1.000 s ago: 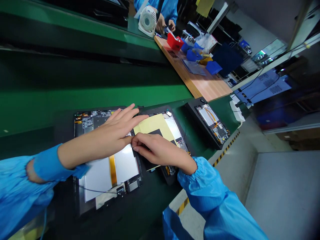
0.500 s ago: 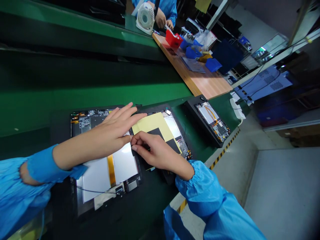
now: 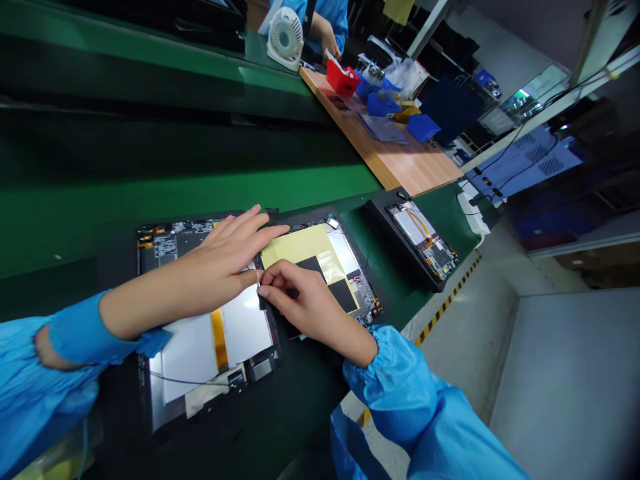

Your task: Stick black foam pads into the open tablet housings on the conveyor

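The left hand (image 3: 225, 257) lies open and wide, fingers spread, over the upper edge of an opened tablet (image 3: 215, 347) with a white battery, near the tabletop's (image 3: 200, 183) front edge. The right hand (image 3: 310, 310) is narrow, thumb and fingers pinching the edge of a black film (image 3: 343, 295), which lies with a yellow sheet (image 3: 295, 245) on a second opened tablet (image 3: 350, 267), just beside the first. Compared with a second earlier, the right hand sits slightly further left, and more of the black film shows beyond it.
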Demonstrator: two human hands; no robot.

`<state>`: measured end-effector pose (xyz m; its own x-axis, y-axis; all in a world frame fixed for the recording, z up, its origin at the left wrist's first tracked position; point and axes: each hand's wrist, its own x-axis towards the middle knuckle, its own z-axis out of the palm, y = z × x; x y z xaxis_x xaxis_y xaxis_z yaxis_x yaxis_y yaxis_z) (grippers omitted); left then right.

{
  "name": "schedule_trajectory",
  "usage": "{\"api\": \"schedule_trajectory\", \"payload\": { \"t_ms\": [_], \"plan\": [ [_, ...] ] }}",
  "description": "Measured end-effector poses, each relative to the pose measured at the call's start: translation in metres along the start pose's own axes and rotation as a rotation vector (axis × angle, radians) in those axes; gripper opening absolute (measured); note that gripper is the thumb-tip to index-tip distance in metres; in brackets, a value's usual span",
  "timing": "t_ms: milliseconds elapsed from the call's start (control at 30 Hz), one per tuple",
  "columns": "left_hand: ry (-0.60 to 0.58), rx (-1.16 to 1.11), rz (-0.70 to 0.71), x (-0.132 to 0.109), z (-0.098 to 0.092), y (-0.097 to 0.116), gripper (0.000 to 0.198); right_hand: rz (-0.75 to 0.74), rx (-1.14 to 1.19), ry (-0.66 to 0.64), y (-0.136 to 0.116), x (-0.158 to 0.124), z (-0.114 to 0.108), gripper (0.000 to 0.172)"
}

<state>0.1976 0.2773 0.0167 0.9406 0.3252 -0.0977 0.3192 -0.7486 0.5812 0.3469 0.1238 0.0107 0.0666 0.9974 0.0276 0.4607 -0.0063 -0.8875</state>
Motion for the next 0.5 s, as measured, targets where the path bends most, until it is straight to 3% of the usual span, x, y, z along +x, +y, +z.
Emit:
{"api": "schedule_trajectory", "payload": {
  "t_ms": [100,300,400,500],
  "plan": [
    [0.003,-0.006,-0.012,-0.001,-0.002,0.002,0.072,-0.191,-0.198,0.063,0.001,-0.005,0.0,0.019],
    [-0.023,-0.002,-0.022,-0.001,-0.003,0.004,0.074,-0.457,-0.751,-0.031,-0.018,-0.032,-0.001,0.062],
    [-0.009,-0.009,-0.014,-0.001,-0.002,0.001,0.074,-0.494,-0.785,-0.074,-0.029,-0.047,-0.006,0.071],
    [0.006,-0.025,-0.003,-0.001,-0.001,0.0,0.073,-0.461,-0.711,-0.108,-0.035,-0.053,-0.011,0.066]
  ]
}}
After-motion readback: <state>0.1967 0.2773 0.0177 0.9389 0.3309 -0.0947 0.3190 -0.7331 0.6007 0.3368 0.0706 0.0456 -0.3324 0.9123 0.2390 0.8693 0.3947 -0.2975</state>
